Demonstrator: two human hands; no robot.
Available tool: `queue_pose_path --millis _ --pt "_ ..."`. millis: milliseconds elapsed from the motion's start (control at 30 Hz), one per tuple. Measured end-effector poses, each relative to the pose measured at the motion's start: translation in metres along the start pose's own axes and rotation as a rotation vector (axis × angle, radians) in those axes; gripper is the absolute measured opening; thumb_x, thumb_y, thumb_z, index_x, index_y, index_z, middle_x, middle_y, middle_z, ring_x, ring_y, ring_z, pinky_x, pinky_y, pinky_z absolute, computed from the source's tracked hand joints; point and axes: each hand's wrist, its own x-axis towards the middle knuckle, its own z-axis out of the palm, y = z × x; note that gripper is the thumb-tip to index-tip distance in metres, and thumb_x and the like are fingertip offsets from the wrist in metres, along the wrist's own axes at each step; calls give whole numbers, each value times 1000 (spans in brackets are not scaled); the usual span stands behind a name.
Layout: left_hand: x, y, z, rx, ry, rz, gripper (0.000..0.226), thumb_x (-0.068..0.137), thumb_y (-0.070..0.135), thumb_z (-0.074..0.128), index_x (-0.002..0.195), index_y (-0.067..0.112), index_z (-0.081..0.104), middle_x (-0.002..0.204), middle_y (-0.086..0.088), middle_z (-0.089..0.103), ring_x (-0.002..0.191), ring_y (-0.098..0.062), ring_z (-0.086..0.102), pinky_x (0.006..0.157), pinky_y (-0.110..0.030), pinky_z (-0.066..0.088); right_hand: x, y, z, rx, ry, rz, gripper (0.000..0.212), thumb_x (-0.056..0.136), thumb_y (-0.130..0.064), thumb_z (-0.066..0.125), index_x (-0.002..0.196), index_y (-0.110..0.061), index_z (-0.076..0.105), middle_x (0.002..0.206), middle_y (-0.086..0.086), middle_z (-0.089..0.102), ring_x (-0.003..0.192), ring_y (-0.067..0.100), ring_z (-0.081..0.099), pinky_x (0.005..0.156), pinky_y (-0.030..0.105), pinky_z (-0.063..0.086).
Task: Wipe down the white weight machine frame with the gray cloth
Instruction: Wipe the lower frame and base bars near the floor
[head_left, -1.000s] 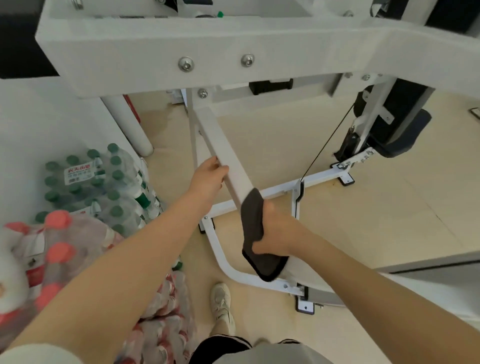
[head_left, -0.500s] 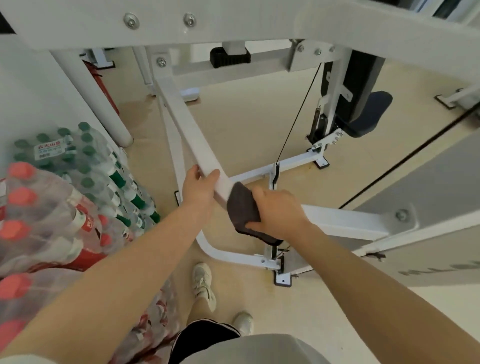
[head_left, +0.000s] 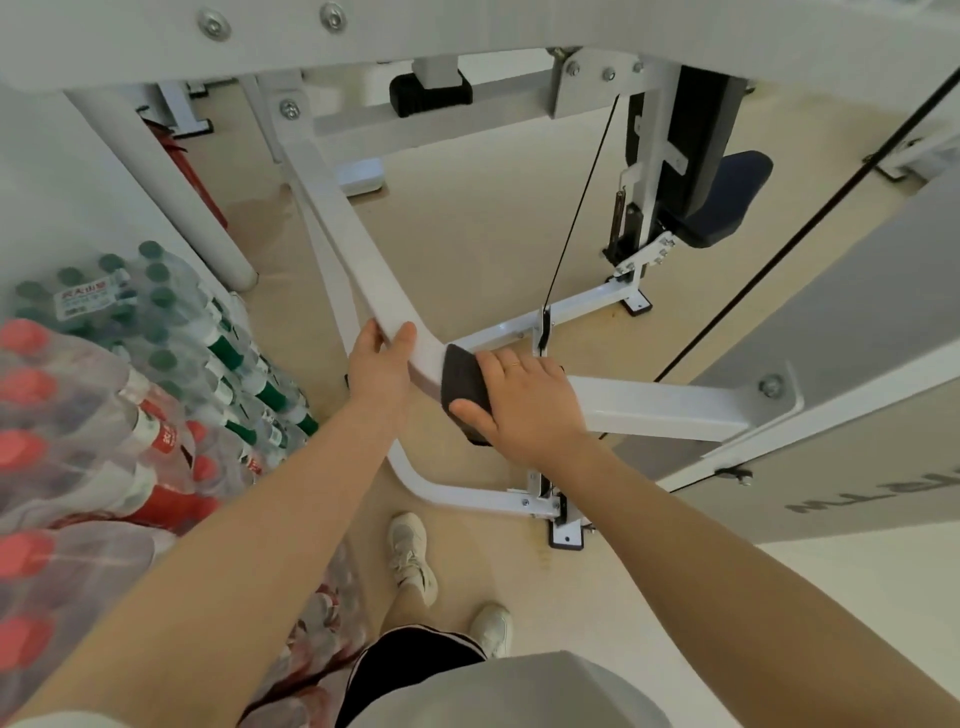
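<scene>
The white weight machine frame runs as a slanted bar from the top beam down to a bend at mid-frame, then out right as a horizontal bar. My right hand presses the gray cloth flat onto the bend of that bar, thumb curled under the cloth's lower edge. My left hand grips the slanted bar just left of the cloth, fingers wrapped around its far side.
Shrink-wrapped packs of water bottles are stacked at the left, close to my left arm. A black cable runs down behind the bar. A dark seat pad and the base rails lie beyond; my shoes are below.
The cloth and my right hand have gone from the slanted bar's lower end to its bend, now lying flat on top. My left hand followed down the bar. The view tilted down.
</scene>
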Motion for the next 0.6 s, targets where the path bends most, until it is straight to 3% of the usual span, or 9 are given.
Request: queue_pose_path --millis 100,167,333,500,600 --pt "3 1 -2 363 105 113 63 90 32 57 144 22 27 153 -7 15 139 -24 21 111 -37 26 -16 26 0 -19 28 14 66 87 -59 9 125 -18 43 116 2 55 104 24 50 89 34 31" --pt "0 6 -3 605 155 276 62 90 30 57 144 28 26 155 -7 2 141 -25 7 111 -38 19 -32 51 -1 -48 44 57 57 91 -55 16 121 -18 47 113 2 57 101 23 51 89 33 31" --pt "-20 5 12 805 21 672 44 87 15 56 130 17 49 138 -5 42 129 -28 29 104 -34 24 -75 116 -16 -24 -36 148 49 95 -48 34 132 -17 43 129 3 52 118 23 45 101 34 26" --pt "-35 -4 37 1118 -296 742 39 81 51 59 116 34 59 118 10 56 116 -16 43 92 -27 11 -86 135 -25 3 -66 255 37 96 -22 37 128 -8 49 127 11 54 114 27 48 101 36 32" --pt "-35 0 37 1099 -399 744 41 73 56 64 109 36 62 106 17 52 100 -5 48 88 -23 10 -79 108 -16 -65 17 340 39 94 -28 31 123 -9 49 121 10 55 111 27 48 100 37 30"
